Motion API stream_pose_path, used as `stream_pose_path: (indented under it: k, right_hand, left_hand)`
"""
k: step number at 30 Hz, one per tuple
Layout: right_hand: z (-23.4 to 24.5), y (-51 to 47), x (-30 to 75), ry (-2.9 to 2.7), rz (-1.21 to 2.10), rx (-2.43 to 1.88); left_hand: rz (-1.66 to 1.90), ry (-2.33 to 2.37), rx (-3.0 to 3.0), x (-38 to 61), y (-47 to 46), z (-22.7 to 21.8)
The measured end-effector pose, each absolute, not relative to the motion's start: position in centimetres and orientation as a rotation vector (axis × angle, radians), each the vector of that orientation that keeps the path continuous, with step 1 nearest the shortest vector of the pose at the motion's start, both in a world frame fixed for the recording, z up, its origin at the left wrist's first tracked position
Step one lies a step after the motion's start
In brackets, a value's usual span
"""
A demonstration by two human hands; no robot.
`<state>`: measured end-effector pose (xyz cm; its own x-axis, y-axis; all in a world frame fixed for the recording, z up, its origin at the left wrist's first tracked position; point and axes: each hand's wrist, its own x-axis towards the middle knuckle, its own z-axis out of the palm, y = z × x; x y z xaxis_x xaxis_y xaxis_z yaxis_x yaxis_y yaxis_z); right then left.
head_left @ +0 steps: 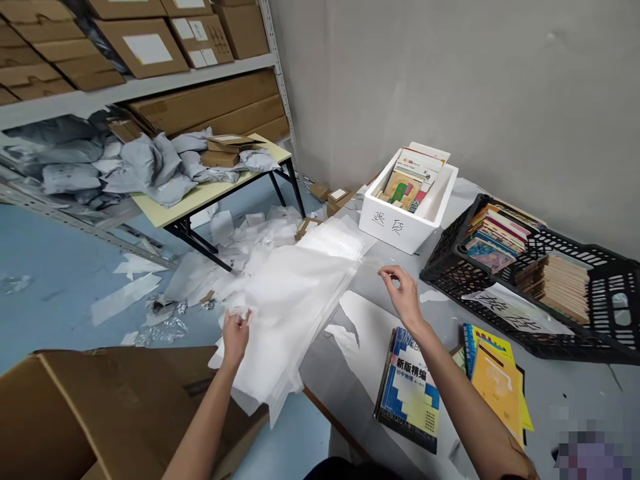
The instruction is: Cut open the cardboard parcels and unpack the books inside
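Head view: left hand (pixel 235 335) pinches limp, slippery white plastic sheets (pixel 295 320), which I would grip at the edge; right hand (pixel 403 298) empty, fingers narrowly curled.

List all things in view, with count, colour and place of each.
grey table: one, grey, right side
white plastic sheets: one stack, white, table edge
foam box: one, white, on table, holding books
crate: one, black, on table, holding books
blue book: one, blue, on table
yellow book: one, yellow, on table
folding table: one, pale yellow, back left
mailer bags: many, grey, on folding table
cardboard box: one, brown, front left
shelf: one, grey, back left
left hand: one, gripping the sheets
right hand: one, raised above table
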<state>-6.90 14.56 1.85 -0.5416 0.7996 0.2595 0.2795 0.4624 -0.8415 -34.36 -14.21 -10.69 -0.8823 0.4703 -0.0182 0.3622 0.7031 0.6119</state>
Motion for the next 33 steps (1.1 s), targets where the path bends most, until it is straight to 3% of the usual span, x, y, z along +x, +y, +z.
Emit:
stream_pose_path:
  k: [4,8,14,18,21,29,33]
  right_hand:
    - [1.5,14.1,-8.8,-2.091,1.031,-0.785]
    - [1.2,13.5,-10.3,-2.128,1.083,-0.664]
    - [2.5,12.3,-10.5,-2.181,1.137,-0.607]
    - [4.8,11.3,-10.8,-2.263,1.237,-0.445]
    - [6.1,10.4,-11.7,-2.246,1.382,-0.378]
    - [4.2,8.4,-16.2,-1.997,1.915,-0.421]
    - [2.6,9.6,-18.7,-2.195,1.785,-0.71]
  left_hand:
    - [0.727,2.714,0.714,-33.7,-14.8,-14.1]
    - [0.588,2.759,0.668,-33.8,-14.3,-13.2]
    - [0.331,2.896,0.588,-31.9,-12.7,-2.7]
    - [0.88,2.606,1.101,-27.9,-8.1,5.5]
    - [0.988,2.251,1.334,-25.2,-4.7,8.7]
    - [1.103,1.882,1.121,-28.2,-3.9,6.7]
    - [0.915,2.14,1.079,-35.8,-5.4,4.3]
